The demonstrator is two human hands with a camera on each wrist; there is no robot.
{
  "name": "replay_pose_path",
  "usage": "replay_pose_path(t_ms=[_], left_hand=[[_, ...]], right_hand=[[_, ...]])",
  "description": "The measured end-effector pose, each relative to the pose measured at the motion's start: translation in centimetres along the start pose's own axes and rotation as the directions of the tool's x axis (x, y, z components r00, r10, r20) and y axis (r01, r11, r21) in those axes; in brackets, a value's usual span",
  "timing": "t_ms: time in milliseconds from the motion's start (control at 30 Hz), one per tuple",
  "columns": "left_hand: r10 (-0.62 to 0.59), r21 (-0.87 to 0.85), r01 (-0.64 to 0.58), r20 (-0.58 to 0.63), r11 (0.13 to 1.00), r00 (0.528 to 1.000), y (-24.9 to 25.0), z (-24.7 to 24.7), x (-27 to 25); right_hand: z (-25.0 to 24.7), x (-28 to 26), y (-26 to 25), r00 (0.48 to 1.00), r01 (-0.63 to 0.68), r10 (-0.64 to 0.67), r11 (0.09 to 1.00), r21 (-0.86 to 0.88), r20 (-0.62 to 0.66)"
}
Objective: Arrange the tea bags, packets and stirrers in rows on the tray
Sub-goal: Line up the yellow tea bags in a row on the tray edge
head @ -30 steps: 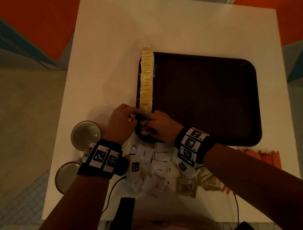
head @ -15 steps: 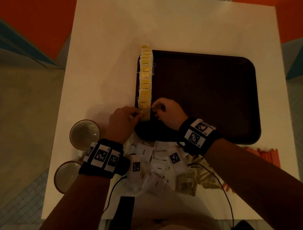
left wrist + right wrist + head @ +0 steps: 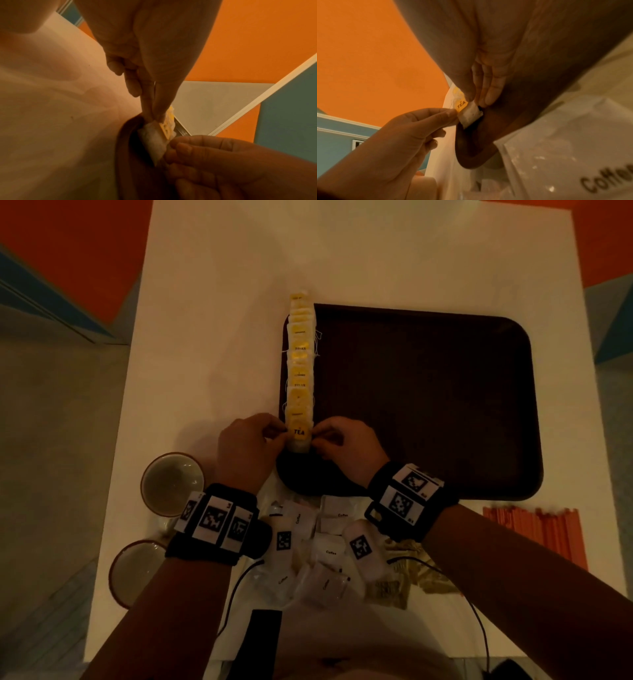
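A row of yellow-labelled tea bags (image 3: 300,364) runs along the left edge of the dark brown tray (image 3: 428,405). At the row's near end lies one tea bag (image 3: 299,436) marked TEA. My left hand (image 3: 279,433) pinches its left side and my right hand (image 3: 317,437) pinches its right side. In the left wrist view my left hand (image 3: 154,116) pinches the tea bag (image 3: 154,136) at the tray rim. In the right wrist view my right hand (image 3: 474,100) pinches the tea bag (image 3: 470,113) from above, and the left hand (image 3: 450,113) holds its other side.
White coffee packets (image 3: 325,546) lie heaped on the white table (image 3: 212,337) below the tray, with brown packets (image 3: 394,587) beside them. Orange stirrers (image 3: 534,535) lie at the near right. Two cups (image 3: 171,482) (image 3: 137,570) stand at the near left.
Both hands have moved away from me, from the tray's near left corner up to the near end of the row, carrying the tea bag there. Its TEA label now shows.
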State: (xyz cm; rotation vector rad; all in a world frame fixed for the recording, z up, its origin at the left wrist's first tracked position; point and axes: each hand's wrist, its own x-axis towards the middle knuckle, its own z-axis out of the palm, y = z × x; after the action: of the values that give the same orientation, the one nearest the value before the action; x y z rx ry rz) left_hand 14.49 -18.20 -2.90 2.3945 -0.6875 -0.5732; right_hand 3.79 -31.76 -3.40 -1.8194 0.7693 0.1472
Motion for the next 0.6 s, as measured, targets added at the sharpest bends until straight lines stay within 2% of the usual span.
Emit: replay_pose_path(t_ms=[67, 267, 400, 533, 600], left_hand=[[0.016, 0.027, -0.016, -0.002, 1.0, 1.0, -0.12, 0.02, -0.04], [0.015, -0.038, -0.017, -0.049, 0.999, 0.999, -0.39, 0.19, 0.11], [0.03, -0.093, -0.032, -0.021, 0.995, 0.999, -0.42, 0.22, 0.29], [0.012, -0.162, -0.016, -0.02, 0.987, 1.0, -0.47, 0.41, 0.66], [0.0, -0.197, -0.01, -0.055, 0.98, 0.998, -0.5, 0.55, 0.94]], right_hand=[[-0.17, 0.09, -0.16, 1.0, 0.027, -0.027, 0.998, -0.049, -0.012], [-0.14, 0.19, -0.45, 0.996, 0.075, -0.081, 0.983, -0.166, -0.028], [-0.24, 0.17, -0.42, 0.989, 0.083, -0.098, 0.987, -0.137, -0.108], [-0.04, 0.43, -0.38, 0.991, 0.116, -0.124, 0.983, -0.145, -0.049], [0.11, 0.86, -0.41, 0.988, 0.117, -0.129, 0.984, -0.137, -0.084]])
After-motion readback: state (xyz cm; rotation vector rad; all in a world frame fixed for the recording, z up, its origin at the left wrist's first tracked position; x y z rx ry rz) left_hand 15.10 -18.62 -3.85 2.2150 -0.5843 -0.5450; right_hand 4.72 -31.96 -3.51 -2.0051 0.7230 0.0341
